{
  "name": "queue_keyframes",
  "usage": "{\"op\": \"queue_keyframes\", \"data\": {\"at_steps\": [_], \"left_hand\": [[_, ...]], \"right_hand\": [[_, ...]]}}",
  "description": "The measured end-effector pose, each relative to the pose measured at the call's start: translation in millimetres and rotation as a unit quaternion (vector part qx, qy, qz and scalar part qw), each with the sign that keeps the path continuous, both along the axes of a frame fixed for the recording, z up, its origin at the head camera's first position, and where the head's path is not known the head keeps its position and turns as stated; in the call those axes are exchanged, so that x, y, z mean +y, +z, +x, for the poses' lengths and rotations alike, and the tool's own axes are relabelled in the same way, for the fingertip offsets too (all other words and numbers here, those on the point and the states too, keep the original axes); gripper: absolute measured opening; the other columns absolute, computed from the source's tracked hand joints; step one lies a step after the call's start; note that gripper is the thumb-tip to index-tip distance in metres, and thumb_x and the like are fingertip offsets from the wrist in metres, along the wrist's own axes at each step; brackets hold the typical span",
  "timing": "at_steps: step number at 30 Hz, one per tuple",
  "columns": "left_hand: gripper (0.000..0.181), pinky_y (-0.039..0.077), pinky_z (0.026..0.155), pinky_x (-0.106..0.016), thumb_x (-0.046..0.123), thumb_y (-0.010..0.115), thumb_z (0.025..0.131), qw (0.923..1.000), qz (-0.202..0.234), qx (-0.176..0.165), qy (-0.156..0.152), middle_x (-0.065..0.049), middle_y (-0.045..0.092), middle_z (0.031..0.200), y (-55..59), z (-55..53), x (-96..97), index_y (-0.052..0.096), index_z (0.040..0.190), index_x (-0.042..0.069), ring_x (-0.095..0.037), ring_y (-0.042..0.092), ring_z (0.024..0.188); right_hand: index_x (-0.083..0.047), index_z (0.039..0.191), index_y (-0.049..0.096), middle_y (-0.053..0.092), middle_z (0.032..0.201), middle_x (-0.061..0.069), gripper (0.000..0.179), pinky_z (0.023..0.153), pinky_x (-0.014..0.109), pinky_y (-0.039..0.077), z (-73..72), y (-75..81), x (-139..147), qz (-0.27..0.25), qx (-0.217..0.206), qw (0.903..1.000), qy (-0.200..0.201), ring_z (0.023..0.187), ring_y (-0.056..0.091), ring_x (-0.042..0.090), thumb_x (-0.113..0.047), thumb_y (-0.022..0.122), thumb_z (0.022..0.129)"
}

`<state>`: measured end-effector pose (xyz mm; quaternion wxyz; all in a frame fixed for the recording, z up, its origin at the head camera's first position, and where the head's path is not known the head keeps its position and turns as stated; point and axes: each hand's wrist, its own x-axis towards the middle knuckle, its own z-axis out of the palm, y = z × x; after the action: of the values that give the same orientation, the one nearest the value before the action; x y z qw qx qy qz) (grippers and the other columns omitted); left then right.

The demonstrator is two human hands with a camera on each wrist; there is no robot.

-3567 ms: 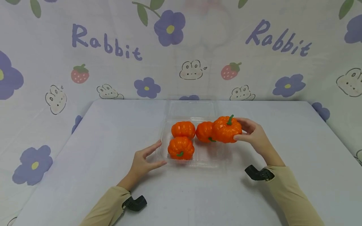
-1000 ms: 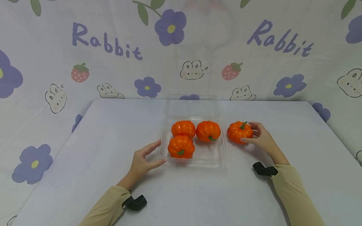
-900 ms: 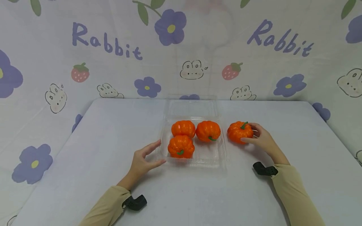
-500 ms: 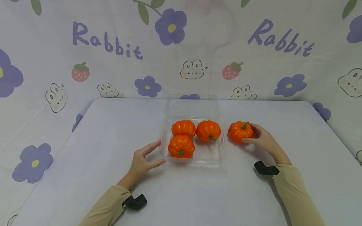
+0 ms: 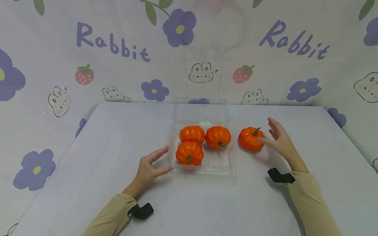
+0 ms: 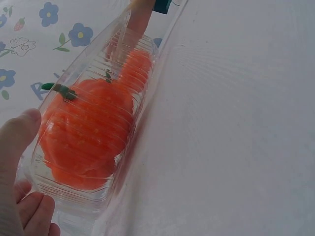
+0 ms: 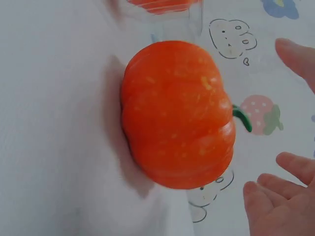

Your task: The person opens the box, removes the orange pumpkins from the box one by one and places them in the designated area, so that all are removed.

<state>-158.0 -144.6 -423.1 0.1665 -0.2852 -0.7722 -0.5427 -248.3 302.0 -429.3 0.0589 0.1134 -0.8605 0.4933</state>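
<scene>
Three orange toy pumpkins sit in a clear plastic clamshell box (image 5: pixel 217 164): a back left pumpkin (image 5: pixel 192 134), a front left pumpkin (image 5: pixel 189 153) and a back right pumpkin (image 5: pixel 218 137). My left hand (image 5: pixel 150 167) spreads its thumb and fingers about the box's front left corner, touching it. To the right of the box, a fourth pumpkin (image 5: pixel 251 139) with a green stem rests on the table. My right hand (image 5: pixel 280 141) stands just right of it, fingers extended and apart from it in the right wrist view, where the pumpkin (image 7: pixel 177 115) shows whole.
The box's clear lid (image 5: pixel 200 113) stands raised at the back. A white table (image 5: pixel 206 206) carries everything. Behind it hangs a cloth backdrop (image 5: pixel 221 39) with flowers, strawberries and rabbits. Black wrist cameras sit at both sleeves.
Earlier my right hand carried the fourth pumpkin from over the box to the table on the right. Its fingers have since opened and drawn away rightward. My left hand has stayed put.
</scene>
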Motion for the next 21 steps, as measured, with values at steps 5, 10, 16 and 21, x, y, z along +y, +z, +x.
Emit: {"op": "queue_keyframes", "data": {"at_steps": [5, 10, 16, 21], "left_hand": [[0.057, 0.041, 0.091, -0.035, -0.009, 0.078, 0.059, 1.0, -0.001, -0.007, 0.001, -0.028, 0.055, 0.109, 0.0, -0.2, 1.1, 0.055, 0.11, -0.014, -0.034, 0.053, 0.104], [0.056, 0.041, 0.091, -0.033, -0.009, 0.078, 0.059, 1.0, -0.005, -0.007, 0.0, -0.028, 0.055, 0.11, -0.9, -0.1, 0.4, 0.055, 0.11, -0.014, -0.035, 0.053, 0.104], [0.055, 0.039, 0.092, -0.029, -0.009, 0.078, 0.059, 1.0, -0.007, -0.006, -0.001, -0.028, 0.054, 0.11, -1.8, 0.6, -0.5, 0.055, 0.109, -0.015, -0.036, 0.052, 0.105], [0.053, 0.039, 0.092, -0.028, -0.009, 0.078, 0.06, 0.9998, 0.0, -0.013, -0.011, -0.028, 0.054, 0.112, -2.4, -1.4, 1.1, 0.056, 0.107, -0.015, -0.035, 0.051, 0.106]], "right_hand": [[-0.006, 0.142, 0.018, 0.019, 0.145, 0.013, 0.083, 0.102, 0.023, 0.022, 17.8, 28.1, -20, -0.028, 0.056, 0.9978, 0.022, 0.131, 0.019, 0.022, -0.007, 0.07, 0.078], [-0.002, 0.14, 0.021, 0.025, 0.142, 0.016, 0.084, 0.101, 0.028, 0.027, 27.8, 50.6, -45, -0.04, 0.092, 0.9935, 0.053, 0.129, 0.025, 0.026, 0.007, 0.07, 0.072], [-0.001, 0.141, 0.017, 0.027, 0.14, 0.022, 0.089, 0.099, 0.045, 0.027, 40.6, 68.2, -74, -0.045, 0.11, 0.9873, 0.106, 0.125, 0.028, 0.037, 0.014, 0.069, 0.07], [0.008, 0.137, 0.022, 0.031, 0.136, 0.026, 0.083, 0.099, 0.041, 0.029, 50.3, 80.2, -88, -0.019, 0.113, 0.9867, 0.115, 0.123, 0.03, 0.037, 0.014, 0.069, 0.069]]}}
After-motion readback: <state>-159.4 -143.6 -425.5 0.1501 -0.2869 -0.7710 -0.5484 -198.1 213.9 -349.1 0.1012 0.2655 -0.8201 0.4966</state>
